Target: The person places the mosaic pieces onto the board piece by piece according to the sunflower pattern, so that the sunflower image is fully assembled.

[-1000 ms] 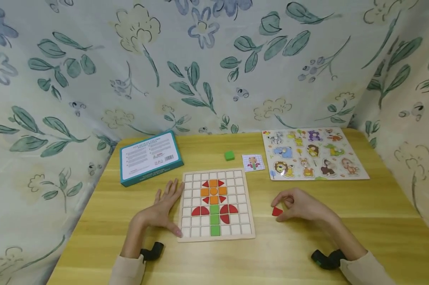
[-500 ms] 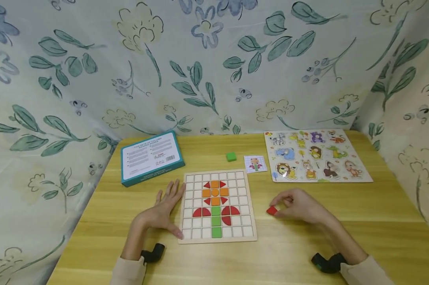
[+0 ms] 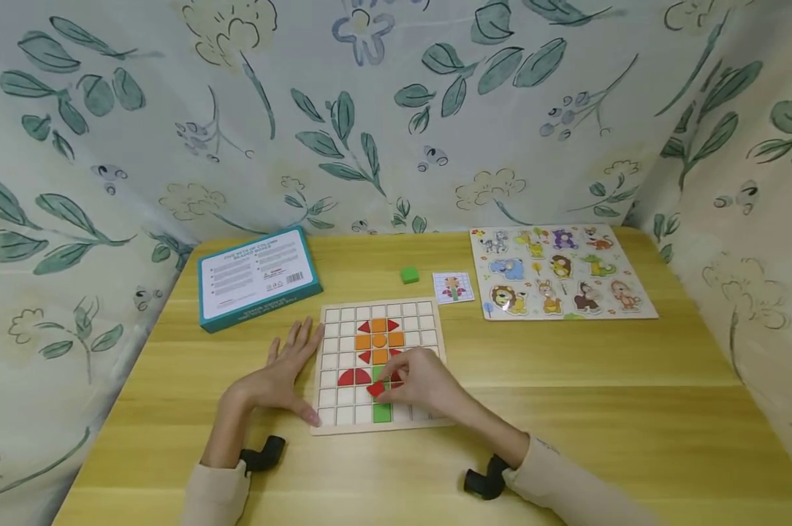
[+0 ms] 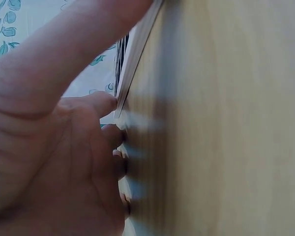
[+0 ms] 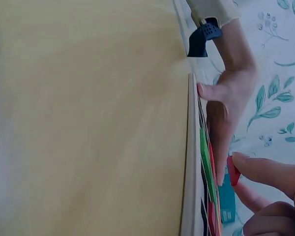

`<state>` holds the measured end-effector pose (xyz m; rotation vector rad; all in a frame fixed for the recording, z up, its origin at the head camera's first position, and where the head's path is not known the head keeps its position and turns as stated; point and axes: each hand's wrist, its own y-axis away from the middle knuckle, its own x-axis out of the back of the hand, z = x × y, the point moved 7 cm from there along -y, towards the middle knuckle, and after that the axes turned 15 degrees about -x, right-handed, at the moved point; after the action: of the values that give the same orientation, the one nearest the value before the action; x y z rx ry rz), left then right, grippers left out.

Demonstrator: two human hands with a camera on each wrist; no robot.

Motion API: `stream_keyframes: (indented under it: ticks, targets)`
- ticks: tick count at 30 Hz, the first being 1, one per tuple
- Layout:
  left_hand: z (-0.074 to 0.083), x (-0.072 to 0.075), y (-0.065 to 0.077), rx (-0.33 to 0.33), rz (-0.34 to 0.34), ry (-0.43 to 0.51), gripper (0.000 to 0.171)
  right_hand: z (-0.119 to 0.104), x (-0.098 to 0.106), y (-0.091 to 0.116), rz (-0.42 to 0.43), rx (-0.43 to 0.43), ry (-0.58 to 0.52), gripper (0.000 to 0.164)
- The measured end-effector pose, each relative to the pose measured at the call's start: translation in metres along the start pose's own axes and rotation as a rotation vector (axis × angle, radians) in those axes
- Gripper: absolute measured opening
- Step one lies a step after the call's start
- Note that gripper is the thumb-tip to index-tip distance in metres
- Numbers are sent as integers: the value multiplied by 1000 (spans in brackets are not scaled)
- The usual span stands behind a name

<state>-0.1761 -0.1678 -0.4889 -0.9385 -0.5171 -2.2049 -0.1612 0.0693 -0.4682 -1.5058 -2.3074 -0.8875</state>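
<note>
A wooden grid board (image 3: 328, 399) lies on the table, with orange, red and green pieces forming a flower. At its left edge my left hand (image 3: 271, 381) rests with spread fingers; thumb and index finger touch the rim. My right hand (image 3: 425, 381) is over the board's lower middle, pinching a small red piece (image 3: 375, 389), apparently a quarter circle, between thumb and finger. In the right wrist view, the red piece (image 5: 233, 171) is held above the board's surface. The right hand hides the red pieces right of the green stem and part of the stem.
Behind the board lie a green block (image 3: 410, 275) and a small pattern card (image 3: 454, 288) with a flower design. A teal and white box (image 3: 258, 277) stands at back left. An animal puzzle board (image 3: 557, 281) lies at back right. Floral fabric hangs behind the table.
My right hand has moved left with the red piece, from the bare table to above the board. The left hand keeps its place at the board's edge. The head view has shifted slightly.
</note>
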Motion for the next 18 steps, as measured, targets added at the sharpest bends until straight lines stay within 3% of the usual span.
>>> stream_keyframes:
  ticks: [5, 9, 13, 18]
  targets:
    - [-1, -13, 9, 13, -12, 29, 152, -1, -29, -2, 21, -36, 91, 21]
    - [-1, -21, 8, 20, -11, 46, 152, 1, -31, 0, 74, -33, 162, 25]
    - [-2, -13, 0, 14, -13, 29, 152, -4, -26, -6, 76, 11, 180, 26]
    - [-4, -3, -4, 1, 30, 8, 152, -6, -19, -13, 41, 31, 104, 21]
